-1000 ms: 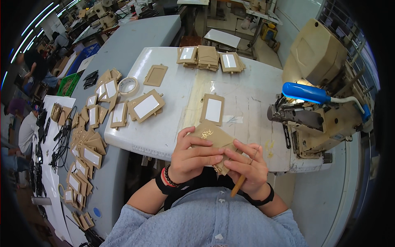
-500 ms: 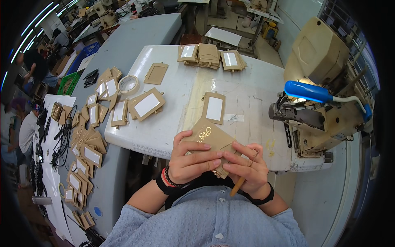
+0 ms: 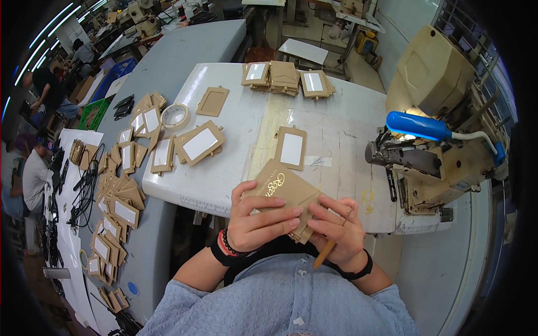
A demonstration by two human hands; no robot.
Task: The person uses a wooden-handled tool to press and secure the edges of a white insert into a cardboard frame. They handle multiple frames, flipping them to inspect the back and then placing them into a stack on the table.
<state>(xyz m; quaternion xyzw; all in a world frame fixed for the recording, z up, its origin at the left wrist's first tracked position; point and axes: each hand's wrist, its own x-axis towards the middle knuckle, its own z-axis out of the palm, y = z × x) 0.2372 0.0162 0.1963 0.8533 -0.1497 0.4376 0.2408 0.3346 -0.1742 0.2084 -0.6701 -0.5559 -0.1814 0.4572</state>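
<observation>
Both hands hold a tan card holder (image 3: 291, 182) with gold lettering, tilted above the table's near edge. My left hand (image 3: 258, 218) is closed on its left side, fingers laid across its face. At its right edge, my right hand (image 3: 339, 229) pinches it. A tool with a wooden handle (image 3: 324, 255) is tucked in the right hand; its working end is hidden. Just beyond the held piece, another tan card holder (image 3: 291, 148) with a white window lies flat on the white table (image 3: 235, 185).
A sewing machine (image 3: 431, 151) with a blue lamp (image 3: 417, 125) stands at the right. Stacked card holders (image 3: 284, 77) sit along the far edge. Tape (image 3: 175, 117) and a frame piece (image 3: 212, 101) lie left. More holders (image 3: 124, 211) cover the grey table (image 3: 185, 50). Co-workers are far left.
The card holder has tipped slightly in my fingers, showing more of its gold lettering. My left fingers have shifted a little to the left; the right hand is nearly still.
</observation>
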